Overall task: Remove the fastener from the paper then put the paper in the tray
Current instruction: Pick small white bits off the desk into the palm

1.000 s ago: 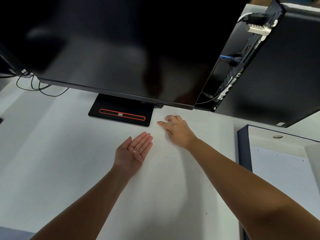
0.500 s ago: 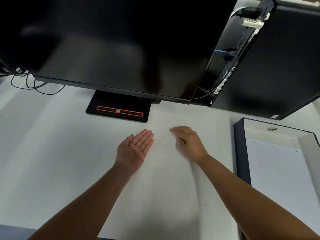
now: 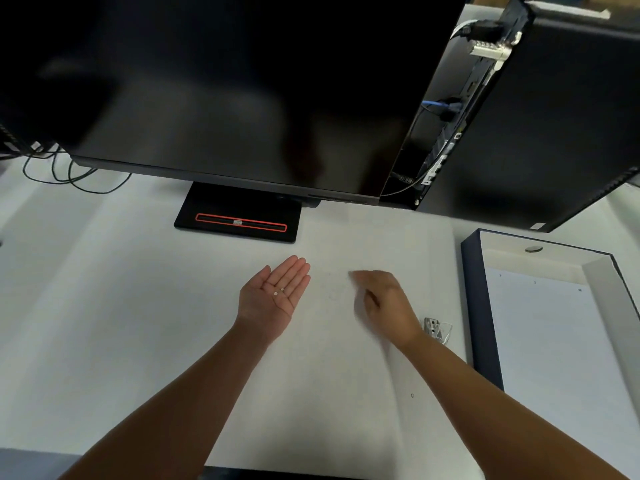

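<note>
Head view showed left hand (image 3: pixel 275 299) grip wide, palm up, cradling tiny pieces (image 3: pixel 279 291); tilting could spill them. Right hand (image 3: pixel 386 304) grip was too blurred to tell.

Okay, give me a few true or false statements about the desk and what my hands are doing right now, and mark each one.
1. The left hand lies palm up with two small pale bits on it. True.
2. The right hand is inside the tray. False: it is over the white table, left of the tray.
3. The monitor base carries a red outline. True.
4. The small shiny object lies on the left palm. False: it lies on the table beside the right wrist, between wrist and tray.
</note>
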Tool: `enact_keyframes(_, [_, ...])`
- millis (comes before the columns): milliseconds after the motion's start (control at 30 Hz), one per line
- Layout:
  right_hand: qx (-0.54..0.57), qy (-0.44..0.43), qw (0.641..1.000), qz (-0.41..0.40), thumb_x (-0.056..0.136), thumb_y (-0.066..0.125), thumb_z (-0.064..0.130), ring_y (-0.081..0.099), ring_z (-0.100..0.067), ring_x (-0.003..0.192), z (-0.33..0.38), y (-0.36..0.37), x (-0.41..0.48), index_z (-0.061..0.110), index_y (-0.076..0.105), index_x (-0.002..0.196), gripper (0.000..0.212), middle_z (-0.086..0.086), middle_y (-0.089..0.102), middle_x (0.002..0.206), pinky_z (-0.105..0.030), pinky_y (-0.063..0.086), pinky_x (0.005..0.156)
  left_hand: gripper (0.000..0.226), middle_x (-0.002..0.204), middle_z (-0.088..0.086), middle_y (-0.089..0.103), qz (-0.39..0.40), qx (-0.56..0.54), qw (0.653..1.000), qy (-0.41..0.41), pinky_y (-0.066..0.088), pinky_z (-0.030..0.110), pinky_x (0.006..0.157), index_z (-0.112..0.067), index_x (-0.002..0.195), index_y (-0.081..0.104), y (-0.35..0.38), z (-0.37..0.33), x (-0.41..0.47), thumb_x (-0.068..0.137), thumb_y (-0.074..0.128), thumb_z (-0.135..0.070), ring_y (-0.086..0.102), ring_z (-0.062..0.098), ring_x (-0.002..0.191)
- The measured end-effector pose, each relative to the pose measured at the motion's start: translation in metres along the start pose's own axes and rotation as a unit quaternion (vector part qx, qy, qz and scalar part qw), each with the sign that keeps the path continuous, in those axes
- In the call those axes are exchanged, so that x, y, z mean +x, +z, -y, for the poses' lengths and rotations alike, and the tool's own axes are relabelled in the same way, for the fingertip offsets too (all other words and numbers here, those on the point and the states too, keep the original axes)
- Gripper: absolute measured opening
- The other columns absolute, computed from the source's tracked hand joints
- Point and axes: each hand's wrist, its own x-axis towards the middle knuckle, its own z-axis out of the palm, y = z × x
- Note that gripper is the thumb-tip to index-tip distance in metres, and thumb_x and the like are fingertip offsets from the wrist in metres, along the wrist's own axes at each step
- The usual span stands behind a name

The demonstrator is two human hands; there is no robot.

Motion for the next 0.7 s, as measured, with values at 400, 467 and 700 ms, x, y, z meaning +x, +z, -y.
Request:
enact_keyframes(400, [0.046,0.083,0.995,0.018,0.081,0.069,0.007,0.058,-0.016,0.093,0.010,0.001,-0.009,0.010,0.072,0.101,0.021,-0.005,0.066,0.097,-0.022,0.044,0.086,0.045,0.112,0.018,0.070,-0.009,0.014,1.000,0.007,0.050,0.037,0.090,0.003,0.113,0.062,0.005,0.003,0.001,0.102,0.028,-0.025,0.063,0.028,0.110])
enact_keyframes(467, [0.042,0.082,0.996,0.002,0.083,0.067,0.007,0.062,-0.017,0.094,0.018,0.004,-0.003,0.009,0.073,0.098,0.017,-0.006,0.071,0.100,-0.027,0.046,0.089,0.045,0.112,0.017,0.070,-0.008,0.018,1.000,0.005,0.050,0.037,0.090,0.003,0.114,0.061,0.007,0.004,0.002,0.102,0.028,-0.025,0.063,0.027,0.109])
enact_keyframes(700, [0.055,0.095,0.992,0.056,0.081,0.071,0.014,0.060,-0.015,0.083,0.031,0.014,0.009,0.009,0.071,0.103,0.023,-0.001,0.066,0.087,-0.023,0.045,0.084,0.045,0.111,0.018,0.070,-0.004,0.026,1.000,0.001,0.049,0.037,0.091,0.003,0.113,0.061,0.009,0.004,0.003,0.102,0.029,-0.025,0.063,0.028,0.110])
